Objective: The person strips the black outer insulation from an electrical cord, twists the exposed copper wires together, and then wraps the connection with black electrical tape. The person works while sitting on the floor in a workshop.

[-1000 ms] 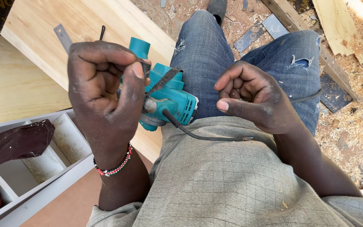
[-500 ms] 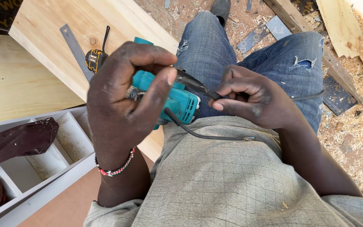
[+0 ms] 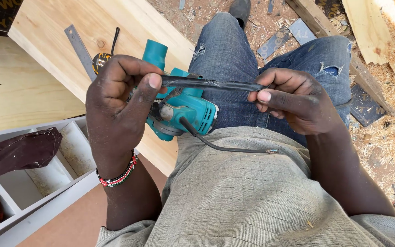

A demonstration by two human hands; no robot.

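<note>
Sawdust and wood offcuts cover the ground beyond the person's denim-clad knees. Both hands are closed on a black strip (image 3: 211, 84), flat and rubbery, perhaps a belt or cord sheath; which, the view does not settle. The left hand (image 3: 117, 98) pinches one end between thumb and forefinger, the right hand (image 3: 293, 98) pinches the other, and the strip runs taut and nearly level between the two grips, its long axis crossing the lap from side to side. Directly beneath the strip, on the lap, lies a teal power tool (image 3: 184, 110), its round port pointing away from the body, its black cord (image 3: 225, 147) trailing over the grey shirt. Beyond the left grip, a steel ruler (image 3: 79, 49) and a tape measure (image 3: 100, 61) rest on a pale wooden board (image 3: 46, 27).
</note>
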